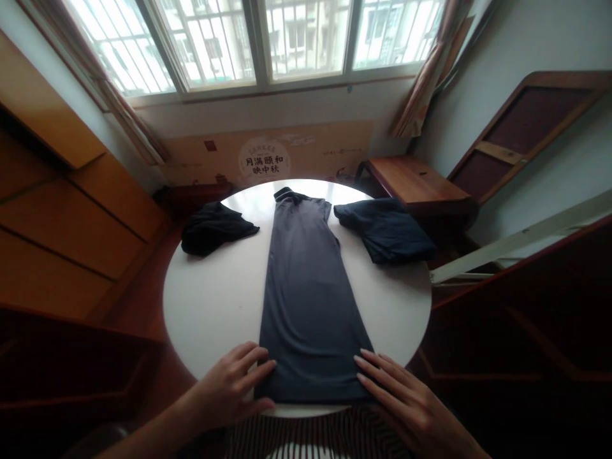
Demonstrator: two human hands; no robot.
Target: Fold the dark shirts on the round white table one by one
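Observation:
A pair of dark grey trousers, folded lengthwise, lies flat across the round white table, with its waistband at the far side and the leg hems near me. My left hand rests at the near left corner of the trousers, fingers stretched out and touching the cloth. On the opposite corner lies my right hand, its fingers extended over the right edge of the fabric. Soft ripples cross the cloth between the two hands.
A black bundle of cloth lies at the table's far left, and a dark navy folded garment at its right edge. Behind stand a wooden side table and a barred window. Wooden cabinets line the left.

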